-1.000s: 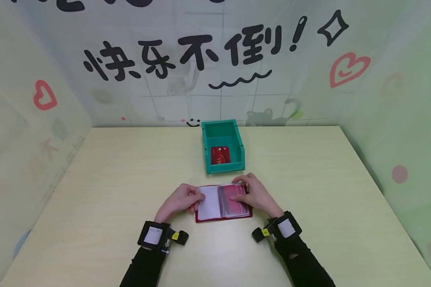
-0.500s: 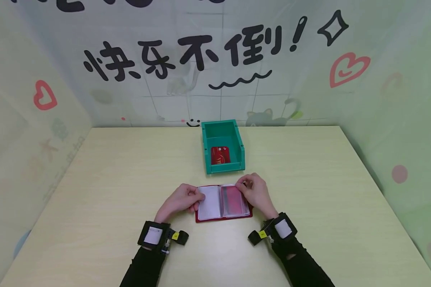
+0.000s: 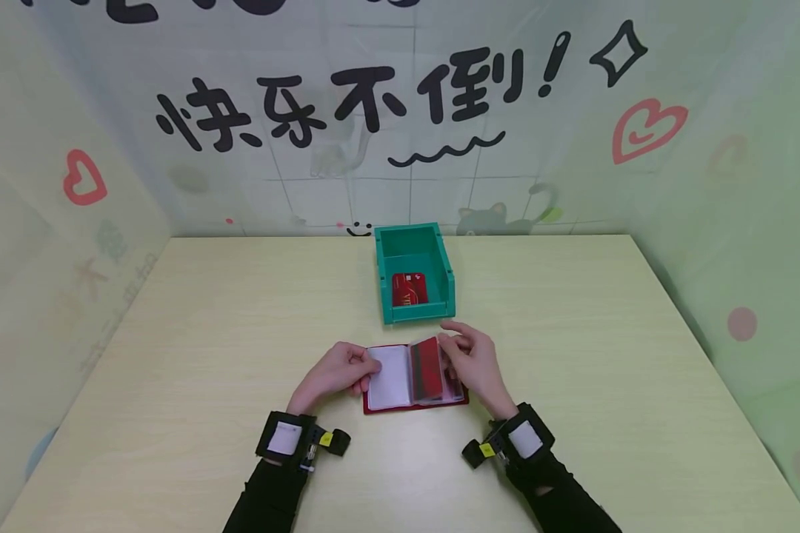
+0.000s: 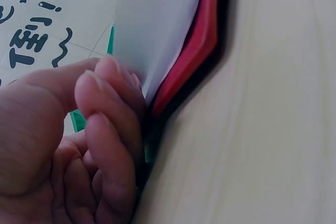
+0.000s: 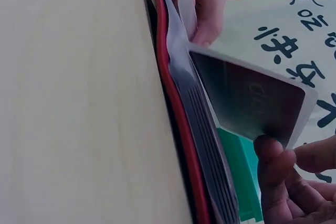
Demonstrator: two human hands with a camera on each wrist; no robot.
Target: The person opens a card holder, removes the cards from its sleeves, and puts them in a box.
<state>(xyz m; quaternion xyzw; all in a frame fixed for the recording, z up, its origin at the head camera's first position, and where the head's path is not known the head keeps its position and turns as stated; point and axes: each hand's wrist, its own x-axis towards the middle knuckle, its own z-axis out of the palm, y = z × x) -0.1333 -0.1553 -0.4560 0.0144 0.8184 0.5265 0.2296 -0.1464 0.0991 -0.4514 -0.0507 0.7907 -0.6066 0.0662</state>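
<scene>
From the head view, the red card holder (image 3: 415,377) lies open on the table (image 3: 173,333), just in front of the green bin (image 3: 413,272), which already has a red card (image 3: 410,288) in it. The left hand (image 3: 336,374) pins the holder's left page with curled fingers. The right hand (image 3: 470,359) pinches a card (image 3: 427,366) tilted up out of the right-hand sleeves. If the left hand eases off, I reckon the whole holder could lift or skid along with the card.

In the left wrist view, the left hand (image 4: 79,145) has its fingertips (image 4: 105,85) curled against the edge of the white page (image 4: 155,30), with the holder's red cover (image 4: 202,40) beneath. It is a shallow hold, so the page might slip free.

In the right wrist view, the right hand (image 5: 294,182) grips only the card's (image 5: 247,100) near corner between thumb and fingers. The card stands angled away from the sleeves (image 5: 205,145), its far end near them. A corner pinch like that could let the card twist or drop.
</scene>
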